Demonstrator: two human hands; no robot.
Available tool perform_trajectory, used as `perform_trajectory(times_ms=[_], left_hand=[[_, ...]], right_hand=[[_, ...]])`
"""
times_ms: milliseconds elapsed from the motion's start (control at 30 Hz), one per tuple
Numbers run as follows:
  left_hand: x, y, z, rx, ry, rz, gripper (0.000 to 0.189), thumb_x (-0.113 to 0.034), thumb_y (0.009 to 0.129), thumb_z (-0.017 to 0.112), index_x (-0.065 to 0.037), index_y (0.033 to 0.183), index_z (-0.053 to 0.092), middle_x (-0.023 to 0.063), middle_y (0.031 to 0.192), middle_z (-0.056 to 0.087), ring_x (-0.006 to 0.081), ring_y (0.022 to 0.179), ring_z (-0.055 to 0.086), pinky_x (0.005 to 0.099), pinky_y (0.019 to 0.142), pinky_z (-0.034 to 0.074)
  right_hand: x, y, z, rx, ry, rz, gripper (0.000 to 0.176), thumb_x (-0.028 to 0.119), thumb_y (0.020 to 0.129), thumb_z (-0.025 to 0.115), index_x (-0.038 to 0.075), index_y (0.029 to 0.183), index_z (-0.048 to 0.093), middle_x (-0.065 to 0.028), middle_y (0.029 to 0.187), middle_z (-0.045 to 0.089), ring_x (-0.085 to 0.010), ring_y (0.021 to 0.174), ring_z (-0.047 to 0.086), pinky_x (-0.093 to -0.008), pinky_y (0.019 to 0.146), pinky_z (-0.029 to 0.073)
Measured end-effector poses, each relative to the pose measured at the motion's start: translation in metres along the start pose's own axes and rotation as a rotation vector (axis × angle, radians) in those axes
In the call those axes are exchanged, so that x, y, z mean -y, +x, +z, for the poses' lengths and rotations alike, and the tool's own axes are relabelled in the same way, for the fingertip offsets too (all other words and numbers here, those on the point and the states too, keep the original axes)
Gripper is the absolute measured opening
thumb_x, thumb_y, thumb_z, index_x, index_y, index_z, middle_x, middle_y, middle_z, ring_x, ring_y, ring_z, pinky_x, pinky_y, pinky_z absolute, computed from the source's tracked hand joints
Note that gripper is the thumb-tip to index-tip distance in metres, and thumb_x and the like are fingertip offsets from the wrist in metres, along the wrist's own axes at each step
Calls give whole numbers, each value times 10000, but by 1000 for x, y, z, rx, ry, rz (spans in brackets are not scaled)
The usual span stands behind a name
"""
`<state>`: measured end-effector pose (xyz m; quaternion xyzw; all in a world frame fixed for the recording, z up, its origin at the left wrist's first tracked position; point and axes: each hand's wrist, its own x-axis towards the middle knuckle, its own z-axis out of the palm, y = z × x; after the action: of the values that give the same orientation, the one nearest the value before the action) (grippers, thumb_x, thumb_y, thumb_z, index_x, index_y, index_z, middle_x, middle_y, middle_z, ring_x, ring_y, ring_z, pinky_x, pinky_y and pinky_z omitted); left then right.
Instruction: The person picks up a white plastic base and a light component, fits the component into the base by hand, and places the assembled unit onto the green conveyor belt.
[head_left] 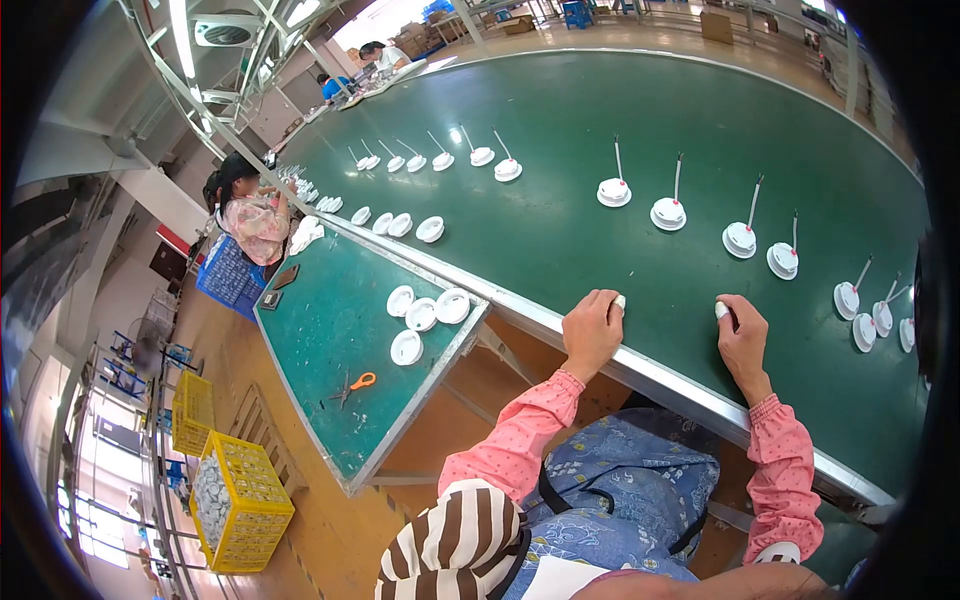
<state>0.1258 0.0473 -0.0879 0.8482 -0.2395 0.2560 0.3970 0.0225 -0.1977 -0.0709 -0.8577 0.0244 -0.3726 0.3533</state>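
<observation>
My left hand [594, 330] rests at the near edge of the green conveyor belt [560, 240], its fingers curled in; whether it holds anything is hidden. My right hand [743, 335] lies on the belt to the right, also curled, with a white cover on a fingertip and nothing visible in its grip. Beyond my hands stand white round parts with upright wires, among them one [614, 192] past my left hand and another [739, 240] past my right hand. Neither hand touches them.
A green side table [330, 350] at left bears several white rings [406, 348] and orange-handled scissors [363, 381]. A yellow crate [262, 515] of white parts stands on the floor. A co-worker [255, 220] sits farther left; two people are at the far end.
</observation>
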Motion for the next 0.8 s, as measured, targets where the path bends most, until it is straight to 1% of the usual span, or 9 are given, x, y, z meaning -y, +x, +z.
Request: perform_trajectory(times_ms=[100,133,167,300,400,500,633,733,800], left_hand=[[-2,-1,1,-16,34,-3,86,-144,912,668,-85,967,697,80,890,700,315,772,682,411,665,531],[-3,-2,0,-4,36,-13,86,-144,910,666,-84,965,696,82,891,700,319,776,682,415,668,532],[-2,-1,0,3,36,-20,86,-143,909,664,-84,963,694,84,891,700,323,780,682,419,671,532],[-3,1,-2,-1,14,17,96,-133,894,654,-77,962,692,100,890,697,336,788,682,429,681,535],[2,-2,2,9,18,-3,113,-146,904,659,-101,988,719,93,941,716,336,827,688,418,715,544],[0,-4,3,-1,23,-3,124,-138,904,666,-99,1007,723,94,955,717,331,839,690,406,730,546],[5,-1,-1,67,16,51,110,-110,902,667,-73,993,716,97,926,704,307,806,686,388,710,539],[5,1,-1,61,2,84,92,-107,918,664,-72,986,715,78,887,694,262,734,667,357,660,521],[4,0,-1,83,12,66,84,-114,929,664,-72,979,716,64,867,689,231,689,652,338,632,509]], right_hand=[[6,1,1,37,17,64,135,-16,893,631,1,1018,678,-144,830,664,-261,715,661,-338,660,502],[12,0,1,69,61,164,141,-21,898,605,-1,1011,687,-98,774,657,-170,657,630,-303,621,477],[21,2,6,91,156,204,151,-27,895,593,-3,1008,692,-84,767,657,-151,650,622,-296,614,474],[109,6,5,318,468,315,192,-25,880,571,-9,995,724,-54,770,669,-101,662,618,-270,609,474],[195,16,-9,498,649,-6,173,12,864,637,12,1008,732,-90,835,683,-176,747,651,-324,685,515],[251,22,-8,577,849,-320,149,55,852,670,-1,991,672,-149,905,622,-357,873,635,-420,779,519],[300,24,-6,605,957,-419,200,48,839,639,-22,1026,630,-191,933,554,-381,852,619,-468,745,514],[323,27,-9,688,801,-440,236,75,847,663,-12,1066,650,-186,993,590,-341,873,639,-443,766,529],[320,38,-34,782,889,-438,182,88,765,743,-34,871,660,-150,829,602,-272,728,624,-383,610,531]])
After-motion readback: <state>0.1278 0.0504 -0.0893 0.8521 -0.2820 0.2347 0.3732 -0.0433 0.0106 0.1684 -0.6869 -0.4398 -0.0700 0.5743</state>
